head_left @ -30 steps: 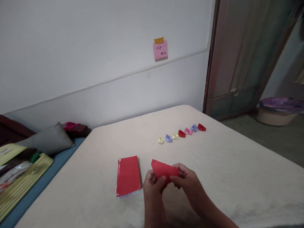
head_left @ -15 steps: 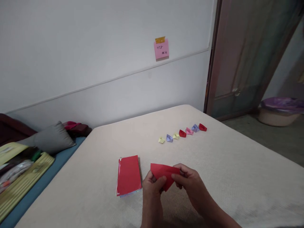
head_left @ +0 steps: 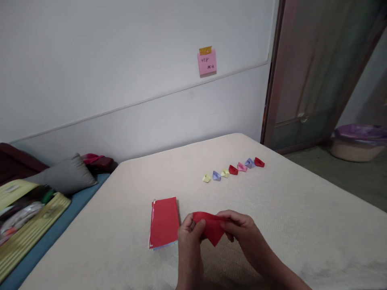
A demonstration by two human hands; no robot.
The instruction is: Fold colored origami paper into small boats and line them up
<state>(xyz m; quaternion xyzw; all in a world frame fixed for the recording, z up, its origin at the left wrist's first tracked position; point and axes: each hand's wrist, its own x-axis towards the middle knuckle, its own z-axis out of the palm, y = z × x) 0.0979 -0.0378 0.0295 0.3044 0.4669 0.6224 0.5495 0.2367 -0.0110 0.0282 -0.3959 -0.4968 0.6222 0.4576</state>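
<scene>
A folded red paper (head_left: 212,228) is being held clamped in the grips of the left hand (head_left: 189,241) and right hand (head_left: 244,235), just beside a red stack (head_left: 163,222).

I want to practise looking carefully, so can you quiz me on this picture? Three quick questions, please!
1. How many folded paper boats stand in the row?
2. True or false: the left hand and the right hand are both holding the folded red paper.
3. What lies on the mattress just beside the left hand?

Key:
1. Seven
2. True
3. The stack of red paper
</scene>
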